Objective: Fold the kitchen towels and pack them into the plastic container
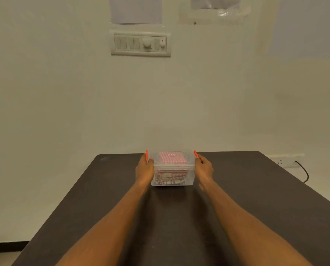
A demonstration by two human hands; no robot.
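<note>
Orange left clip (146, 156) gripped by left hand (145, 167); clear container (191, 177) on dark tabletop (102, 189), lid (173, 166) on, folded checked towels (173, 158) stacked inside; right hand (204, 167) pinching right clip (196, 155). Folding, packing apparently done; probably only latching left.

Looks like clear, smooth plastic in the container (173, 167), glossy orange plastic in the clips (146, 155), soft checked cloth in the towels (172, 160). Matt dark table (246, 198); smooth white plastic switch panel (140, 43).
</note>
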